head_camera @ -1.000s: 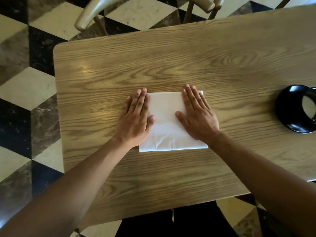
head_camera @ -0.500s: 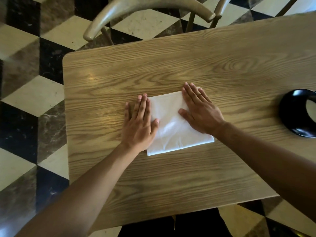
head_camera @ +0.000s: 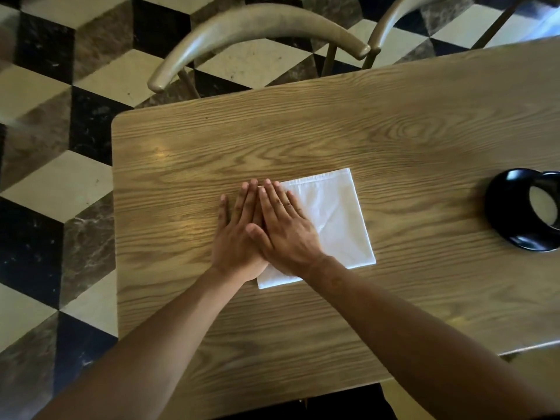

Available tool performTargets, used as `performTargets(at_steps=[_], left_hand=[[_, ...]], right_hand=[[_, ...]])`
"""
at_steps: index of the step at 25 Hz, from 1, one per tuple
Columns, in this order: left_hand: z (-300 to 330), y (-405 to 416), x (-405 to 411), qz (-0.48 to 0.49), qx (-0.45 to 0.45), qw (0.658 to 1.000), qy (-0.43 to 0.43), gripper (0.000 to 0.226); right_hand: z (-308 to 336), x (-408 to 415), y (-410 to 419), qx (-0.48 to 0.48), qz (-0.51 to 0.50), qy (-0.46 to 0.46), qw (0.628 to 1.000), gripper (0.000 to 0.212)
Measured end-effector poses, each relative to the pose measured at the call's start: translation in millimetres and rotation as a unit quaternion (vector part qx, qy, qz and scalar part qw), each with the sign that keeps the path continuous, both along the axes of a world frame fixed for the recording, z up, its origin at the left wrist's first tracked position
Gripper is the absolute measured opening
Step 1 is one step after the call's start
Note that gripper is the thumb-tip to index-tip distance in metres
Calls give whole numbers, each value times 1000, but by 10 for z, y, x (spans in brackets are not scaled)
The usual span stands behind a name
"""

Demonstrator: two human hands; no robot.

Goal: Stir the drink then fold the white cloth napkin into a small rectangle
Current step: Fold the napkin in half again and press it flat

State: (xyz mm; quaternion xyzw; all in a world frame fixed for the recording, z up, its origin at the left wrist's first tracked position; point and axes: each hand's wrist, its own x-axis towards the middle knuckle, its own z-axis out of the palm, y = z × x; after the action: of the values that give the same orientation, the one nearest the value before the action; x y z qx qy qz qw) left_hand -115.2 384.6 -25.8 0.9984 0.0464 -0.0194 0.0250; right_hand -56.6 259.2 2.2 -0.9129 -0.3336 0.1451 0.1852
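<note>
**Desk:** What's nearest the camera?

**Operator:** From my feed, two bare forearms reach in from the bottom edge across a wooden table [head_camera: 303, 140]. They meet at the napkin [head_camera: 330, 219], a white cloth folded into a near-square block lying flat at the middle of the table.

**Desk:** And the hands?

**Operator:** Both are flat, fingers straight, gripping nothing. The left hand [head_camera: 239, 234] lies along the napkin's left edge, mostly on bare wood. The right hand [head_camera: 285, 231] overlaps it and presses on the left part of the cloth. The right half of the napkin is uncovered.

**Desk:** Which step is this?

**Operator:** I read it as the folding stage, with the palms flattening a crease. The stirring I take to be finished, though I can't confirm that from here.

**Desk:** Next move?

**Operator:** If a smaller rectangle is wanted, I'd guess one edge must be lifted and laid over the opposite one, corners matched, then pressed.

**Desk:** Farther out?

**Operator:** A black cup [head_camera: 527, 210] with a pale drink sits well apart at the right edge. Beyond the table, a curved chair back [head_camera: 257, 28] over a chequered floor [head_camera: 45, 183].
</note>
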Motion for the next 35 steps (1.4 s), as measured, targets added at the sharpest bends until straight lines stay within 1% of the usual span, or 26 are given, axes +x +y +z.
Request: performTargets(at_steps=[4,7,9,11,14,16,18,20,22,24,25,27,29,32,35], left_hand=[[30,-4,12,-1,-19,1000,-5,73],[48,4,23,6,-40,999,12,74],[45,8,19,4,-45,999,16,74],[44,11,15,4,-43,999,17,74],[77,9,17,2,-52,998,27,77],[122,20,12,2,-75,997,29,77],[168,43,-85,-6,-88,996,4,74],[186,49,-293,-35,-89,995,-30,70],[183,23,-550,-69,-88,993,-36,68],[163,-25,-773,-86,-86,992,-27,66],[152,-45,-845,-86,-84,992,-24,65],[135,-69,-900,-76,-74,994,-16,63],[128,-80,-906,-68,-63,996,-5,65],[100,-94,-893,-62,-57,996,0,67],[91,-96,-900,-62,-52,997,4,66]], right_hand=[[-100,198,-419,-49,31,-69,996,81],[-162,447,-814,-79,-1,-99,992,81],[-183,572,-1021,-97,-35,-96,990,84],[-203,609,-1083,-102,-47,-95,989,86],[-200,586,-1059,-104,-43,-91,989,87],[-179,598,-1055,-113,-37,-83,989,87],[-120,601,-1052,-127,-32,-79,988,86],[-39,535,-1015,-122,-40,-91,988,83],[64,332,-899,-64,-52,-101,992,79],[108,-10,-707,17,-41,-76,996,75],[109,-200,-589,35,-25,-54,998,74],[78,-523,-381,23,3,-18,1000,73],[13,-705,-256,1,-4,-5,1000,73],[-50,-726,-218,-15,-24,-13,1000,70],[-102,-668,-358,-33,-1,-42,999,68]])
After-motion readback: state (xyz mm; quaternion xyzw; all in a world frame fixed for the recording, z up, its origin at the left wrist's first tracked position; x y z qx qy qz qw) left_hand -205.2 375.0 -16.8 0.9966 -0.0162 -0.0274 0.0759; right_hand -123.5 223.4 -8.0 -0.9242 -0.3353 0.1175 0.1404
